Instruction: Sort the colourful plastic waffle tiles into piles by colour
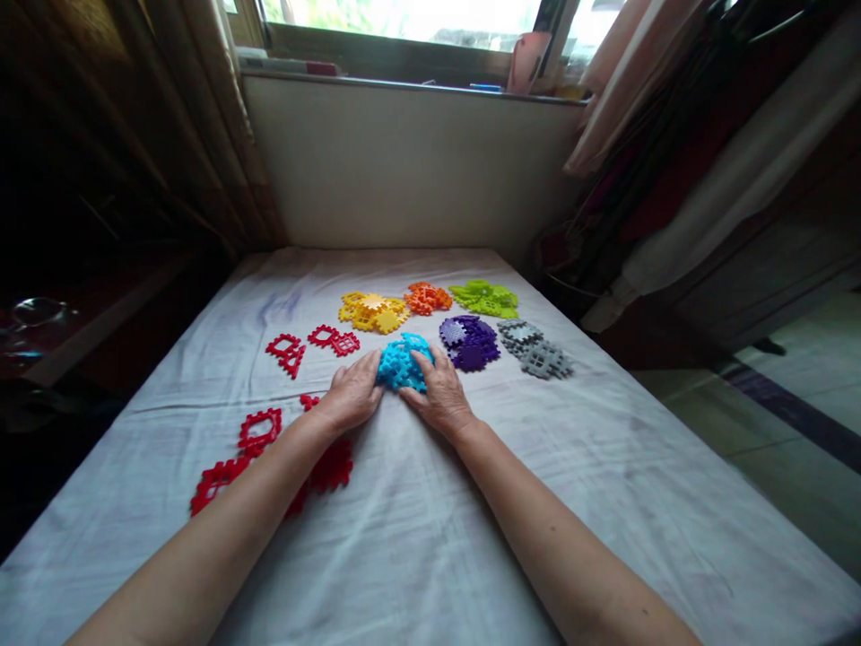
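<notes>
A heap of light-blue interlocking plastic pieces (402, 361) lies on the sheet straight ahead, between both hands. My left hand (355, 388) presses against its left side, fingers curved along the pile. From the right, my right hand (440, 388) cups it, thumb low and fingers over the top edge. Purple pieces (476, 345) lie just right of the heap. Red pieces (259, 429) are spread to the left, some partly hidden under my left forearm. Smaller red pieces (346, 344) sit just beyond my left hand.
Behind the blue heap are piles of yellow pieces (373, 312), orange pieces (427, 298) and lime-green pieces (485, 298). Grey pieces (538, 350) lie at the right. The white sheet (430, 556) is wrinkled. A low wall (417, 166) bounds the far edge; clothes hang at right.
</notes>
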`<state>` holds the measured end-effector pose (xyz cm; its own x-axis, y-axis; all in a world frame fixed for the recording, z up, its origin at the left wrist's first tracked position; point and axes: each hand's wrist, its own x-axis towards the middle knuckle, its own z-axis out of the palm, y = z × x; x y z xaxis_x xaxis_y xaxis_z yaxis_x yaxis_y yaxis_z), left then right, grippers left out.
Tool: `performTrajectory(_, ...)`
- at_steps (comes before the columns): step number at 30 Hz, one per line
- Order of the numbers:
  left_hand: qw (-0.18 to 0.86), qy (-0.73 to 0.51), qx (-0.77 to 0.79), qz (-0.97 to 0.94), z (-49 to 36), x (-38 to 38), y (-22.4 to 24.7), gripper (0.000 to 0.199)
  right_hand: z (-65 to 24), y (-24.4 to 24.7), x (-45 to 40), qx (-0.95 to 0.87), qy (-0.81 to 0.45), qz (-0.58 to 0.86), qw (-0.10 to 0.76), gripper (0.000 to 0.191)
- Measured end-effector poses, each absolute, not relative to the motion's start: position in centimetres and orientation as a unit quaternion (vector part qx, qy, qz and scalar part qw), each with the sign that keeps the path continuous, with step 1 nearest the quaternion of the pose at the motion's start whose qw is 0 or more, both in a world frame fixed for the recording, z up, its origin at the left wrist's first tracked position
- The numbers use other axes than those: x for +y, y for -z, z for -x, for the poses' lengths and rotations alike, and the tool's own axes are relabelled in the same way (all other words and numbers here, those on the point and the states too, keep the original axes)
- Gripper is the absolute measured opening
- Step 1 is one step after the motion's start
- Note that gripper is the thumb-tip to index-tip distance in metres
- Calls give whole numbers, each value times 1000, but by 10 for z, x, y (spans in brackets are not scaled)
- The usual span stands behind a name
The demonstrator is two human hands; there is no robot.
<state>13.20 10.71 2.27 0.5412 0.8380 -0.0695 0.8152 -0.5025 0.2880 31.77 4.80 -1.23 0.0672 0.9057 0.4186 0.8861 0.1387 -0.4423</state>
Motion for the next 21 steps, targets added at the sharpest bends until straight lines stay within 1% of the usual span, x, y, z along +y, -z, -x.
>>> performTrajectory(4,161,-63,456,-873,-119,109,-28,76,-316,11,52,-685,-4,642,344,66)
performTrajectory(7,147,-83,441,-881,-99,131,-39,72,-317,10,48,-681,9,633,368,59)
performTrajectory(9,100,-73,484,-866,-90,153,-50,67,-317,9,46,-676,17,634,376,52)
performTrajectory(11,59,-46,564,-822,-86,176,-58,69,-317,8,44,-671,24,638,378,47)
performTrajectory(13,70,-8,616,-785,-88,194,-61,75,-316,8,44,-670,30,639,377,44)
performTrajectory(15,101,31,627,-772,-93,204,-59,77,-316,7,43,-672,34,636,378,42)
performTrajectory(19,97,48,595,-797,-92,203,-47,70,-316,7,43,-674,31,635,377,38)
performTrajectory(21,106,46,560,-820,-79,195,-43,71,-316,6,43,-677,27,632,377,37)
